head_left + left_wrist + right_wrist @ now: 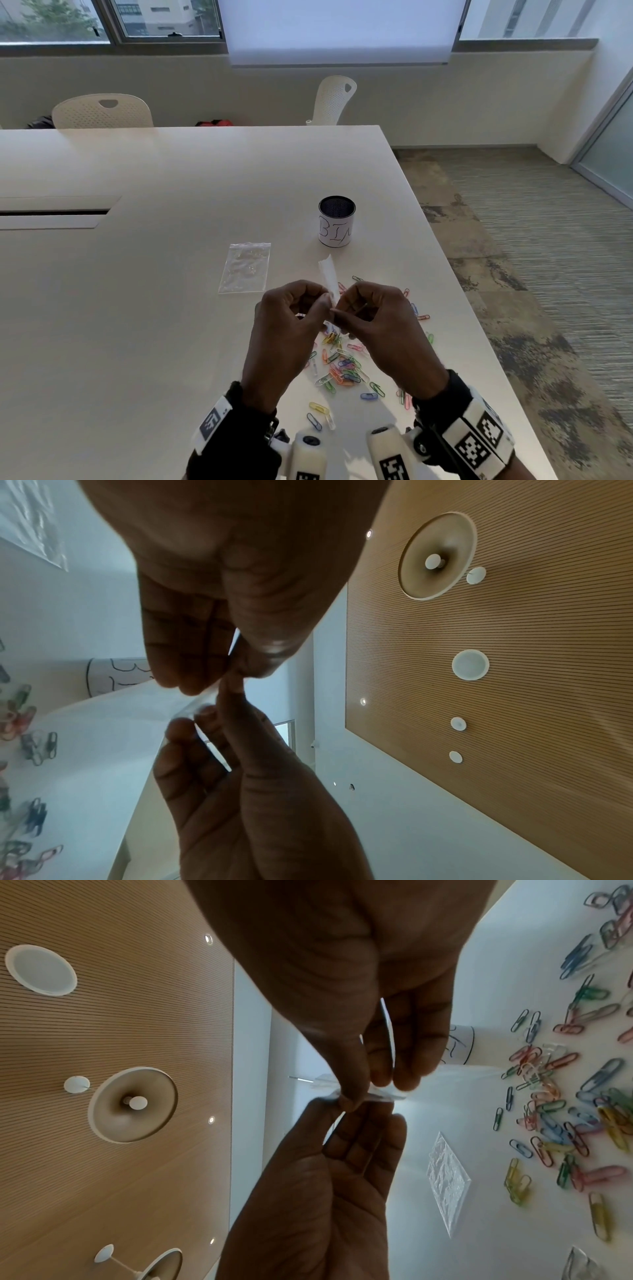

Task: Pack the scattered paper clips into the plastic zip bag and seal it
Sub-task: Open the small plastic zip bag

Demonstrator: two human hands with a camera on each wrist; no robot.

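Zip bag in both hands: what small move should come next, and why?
Probably pull the two sides of the zip bag apart to open its mouth: the left hand and right hand each pinch it, while the paper clips lie loose on the table.

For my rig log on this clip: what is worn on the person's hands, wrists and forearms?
Both hands, left hand and right hand, are bare, without gloves. Each wrist carries a black strap with white blocks printed with black square-pattern markers. White camera housings with dark lenses sit below the wrists. The left forearm shows a dark sleeve.
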